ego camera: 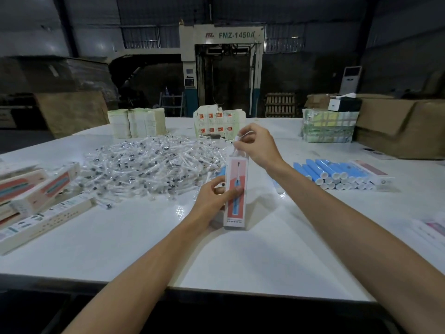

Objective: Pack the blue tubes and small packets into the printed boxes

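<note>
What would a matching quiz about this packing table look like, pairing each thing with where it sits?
Things:
1. blue tubes
2. small packets
3. upright printed box
4. lying printed boxes

Places:
A. heaped in the middle of the table
B. gripped by the left hand
C. stacked on the table's right side
D. at the table's left edge

Pairs: 1-C, 2-A, 3-B, 4-D.
</note>
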`<state>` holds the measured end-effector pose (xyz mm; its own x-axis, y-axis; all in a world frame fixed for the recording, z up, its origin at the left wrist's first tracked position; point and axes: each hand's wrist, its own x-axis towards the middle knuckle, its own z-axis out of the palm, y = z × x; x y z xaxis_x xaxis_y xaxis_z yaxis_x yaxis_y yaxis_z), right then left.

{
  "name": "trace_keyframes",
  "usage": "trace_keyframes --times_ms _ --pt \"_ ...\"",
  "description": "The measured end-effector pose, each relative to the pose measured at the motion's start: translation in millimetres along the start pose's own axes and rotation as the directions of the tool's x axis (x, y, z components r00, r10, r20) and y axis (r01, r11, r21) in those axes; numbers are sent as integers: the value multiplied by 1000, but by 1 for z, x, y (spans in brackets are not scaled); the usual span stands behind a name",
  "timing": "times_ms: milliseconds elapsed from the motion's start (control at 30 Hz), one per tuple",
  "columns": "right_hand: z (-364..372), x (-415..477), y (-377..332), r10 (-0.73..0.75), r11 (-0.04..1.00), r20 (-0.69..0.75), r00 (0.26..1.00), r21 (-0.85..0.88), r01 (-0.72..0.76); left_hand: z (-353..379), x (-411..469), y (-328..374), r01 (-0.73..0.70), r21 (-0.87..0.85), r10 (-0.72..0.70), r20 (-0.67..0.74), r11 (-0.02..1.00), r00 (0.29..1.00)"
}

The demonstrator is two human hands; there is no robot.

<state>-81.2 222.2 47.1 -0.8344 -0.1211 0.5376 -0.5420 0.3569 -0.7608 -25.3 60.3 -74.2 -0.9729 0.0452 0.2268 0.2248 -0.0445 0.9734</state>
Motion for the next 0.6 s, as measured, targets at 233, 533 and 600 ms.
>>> trace_keyframes --times_ms 233,533,600 --pt "-12 2 -5 -33 977 228 973 -197 79 -1 2 -2 5 0 -5 5 1000 1000" --pt "-3 -26 17 -98 959 193 976 -242 144 0 1 1 1 11 -1 -24 1000 1000" --pt "0 -37 27 -105 992 65 992 -64 109 1 1 2 -4 9 4 -27 1000 1000"
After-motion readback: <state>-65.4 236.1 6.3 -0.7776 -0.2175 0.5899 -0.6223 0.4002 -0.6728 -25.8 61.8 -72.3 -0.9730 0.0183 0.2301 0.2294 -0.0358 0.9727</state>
